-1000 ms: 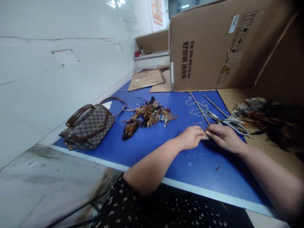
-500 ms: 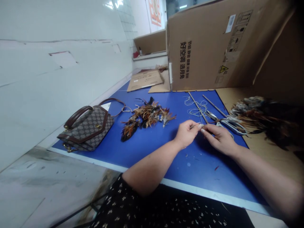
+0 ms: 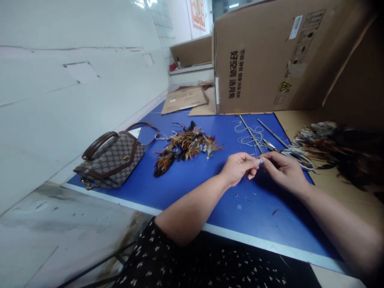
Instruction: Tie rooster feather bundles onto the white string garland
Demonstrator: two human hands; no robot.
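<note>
My left hand (image 3: 238, 170) and my right hand (image 3: 283, 171) meet above the blue tabletop, their fingertips almost touching. Both are closed in a pinch. Something small and pale shows between the fingertips, too small to name. Just beyond them lie loose loops of thin pale thread (image 3: 244, 140) and two thin sticks (image 3: 273, 133). Partly behind my right hand are scissors (image 3: 301, 159) with pale handles. To the left of my hands, a cluster of brown, orange and black feathers (image 3: 188, 145) rests on the table.
A patterned handbag (image 3: 115, 162) with brown trim sits at the left edge. A large cardboard box (image 3: 261, 76) stands at the back, with flat cardboard (image 3: 183, 101) beside it. On the right, a dark heap of feathers (image 3: 333, 148) lies on cardboard. Small scraps dot the table near me.
Both hands have shifted slightly right, and the left fingers have changed their pinch, with lower fingers now showing. The view has moved a little. The things on the table have stayed put.
</note>
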